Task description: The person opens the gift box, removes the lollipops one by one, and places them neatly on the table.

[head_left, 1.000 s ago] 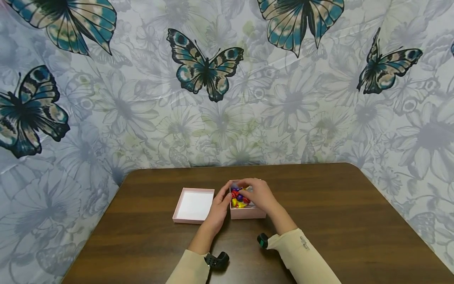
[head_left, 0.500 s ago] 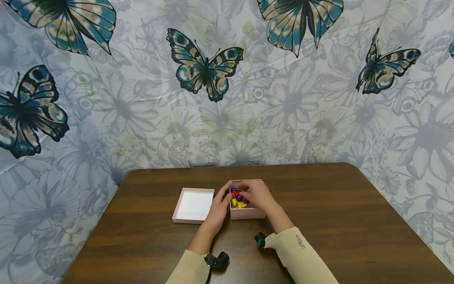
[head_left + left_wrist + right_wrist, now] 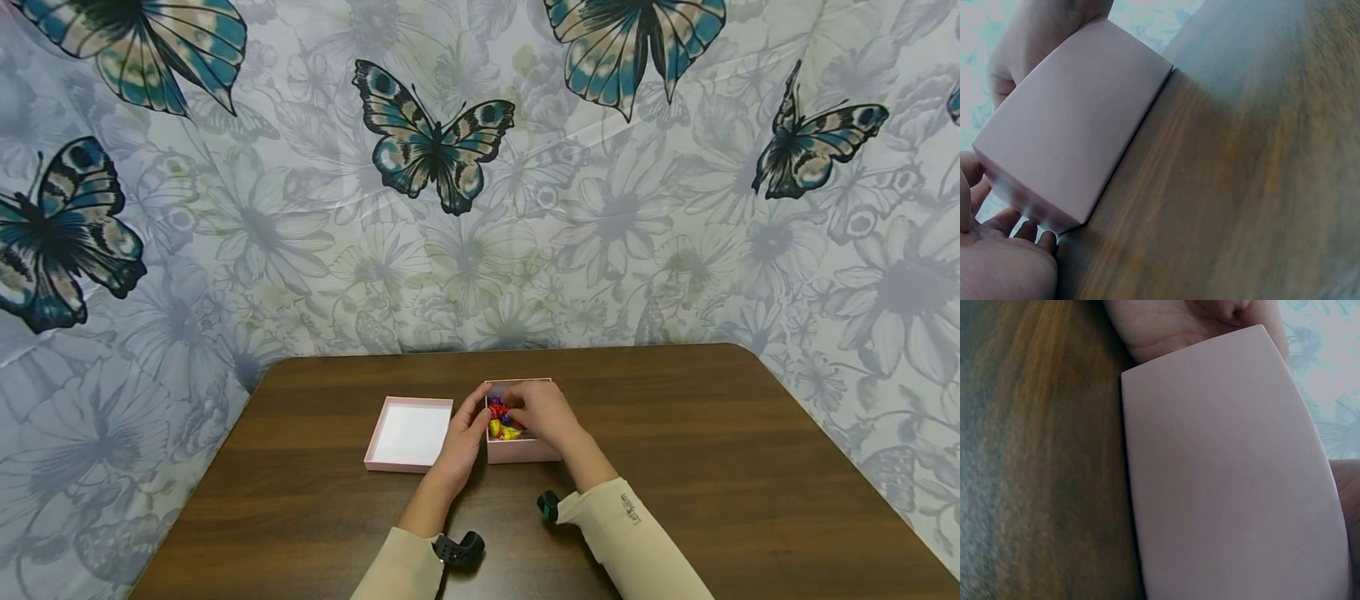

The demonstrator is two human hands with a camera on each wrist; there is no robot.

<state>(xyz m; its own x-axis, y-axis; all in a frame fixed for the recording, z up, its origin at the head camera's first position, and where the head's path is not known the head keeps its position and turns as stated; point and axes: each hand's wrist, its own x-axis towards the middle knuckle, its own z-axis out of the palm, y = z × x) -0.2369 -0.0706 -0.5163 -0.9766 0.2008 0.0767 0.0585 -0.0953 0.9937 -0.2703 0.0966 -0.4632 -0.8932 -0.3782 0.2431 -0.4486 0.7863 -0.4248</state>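
A pink box (image 3: pixel 522 452) sits on the table in the head view, holding several shiny wrapped candies (image 3: pixel 504 430) in red, yellow and purple. My left hand (image 3: pixel 459 442) holds the box at its left side, thumb by the rim and fingers against the outer wall. In the left wrist view, the fingers (image 3: pixel 1005 220) touch that wall low down. My right hand (image 3: pixel 551 414) reaches over the right wall into the box with bent fingers. Its fingertips are hidden among the candies, so whether they pinch one does not show. The right wrist view mostly holds the box's plain outer wall (image 3: pixel 1229 469).
Left of the box lies its pink lid (image 3: pixel 408 435), white inside facing up. Both stand on a brown wooden table (image 3: pixel 675 450). Behind it hangs a floral cloth (image 3: pixel 615 275) with butterflies. Dark bands sit on both wrists.
My right hand has dipped slightly deeper into the box, and its forearm has shifted a little left. The left hand, box and lid stay put.
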